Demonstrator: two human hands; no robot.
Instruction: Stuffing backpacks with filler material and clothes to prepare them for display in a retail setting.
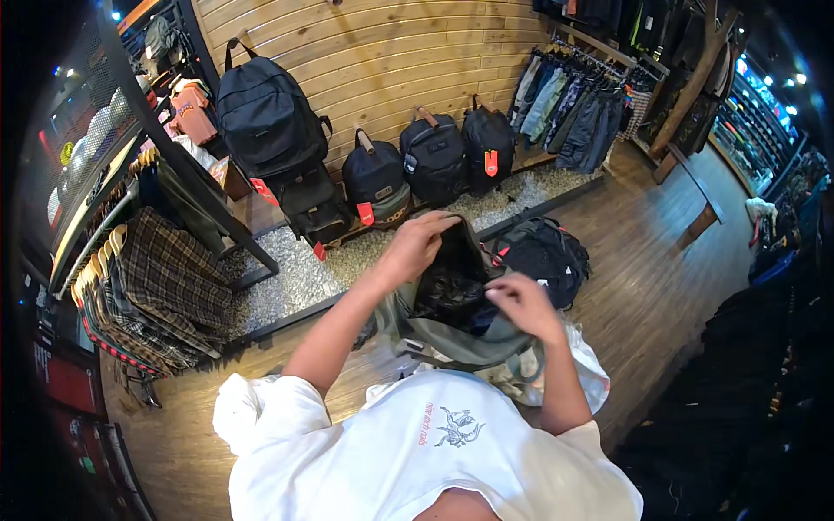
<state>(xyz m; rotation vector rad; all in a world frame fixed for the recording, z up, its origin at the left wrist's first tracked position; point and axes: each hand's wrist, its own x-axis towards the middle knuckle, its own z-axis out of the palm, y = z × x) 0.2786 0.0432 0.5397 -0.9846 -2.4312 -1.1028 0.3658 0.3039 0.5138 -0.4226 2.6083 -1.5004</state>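
Holding one bag [452,326], perhaps two-handed.

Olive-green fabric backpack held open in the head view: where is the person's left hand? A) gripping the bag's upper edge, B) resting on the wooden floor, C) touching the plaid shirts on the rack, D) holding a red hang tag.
A: the left hand grips the raised upper edge of the olive-green fabric backpack, while the right hand pinches its nearer rim.

Left hand [415,246] raised forward, fingers curled in a grip, right hand [521,304] lower, fingers pinched, both forearms bare, elbows bent
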